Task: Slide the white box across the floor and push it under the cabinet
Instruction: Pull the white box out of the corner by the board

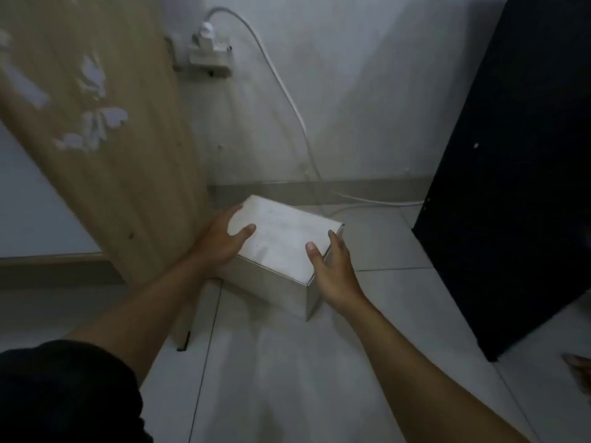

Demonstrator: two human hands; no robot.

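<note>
A closed white cardboard box (pixel 281 241) rests on the pale tiled floor (pixel 287 362), near the wall and close beside a light wooden cabinet (pixel 105 148) on the left. My left hand (pixel 220 241) grips the box's left end, thumb on the lid. My right hand (pixel 332 270) holds its right near corner, thumb on top and fingers down the side. The cabinet's lower edge near the box is hidden behind my left arm.
A tall black cabinet (pixel 511 187) stands on the right. A white cable (pixel 287 97) runs from a wall plug (pixel 211 43) down to the floor behind the box. A dark cabinet foot (pixel 184 342) shows near my left forearm. Bare toes (pixel 579 372) appear at the right edge.
</note>
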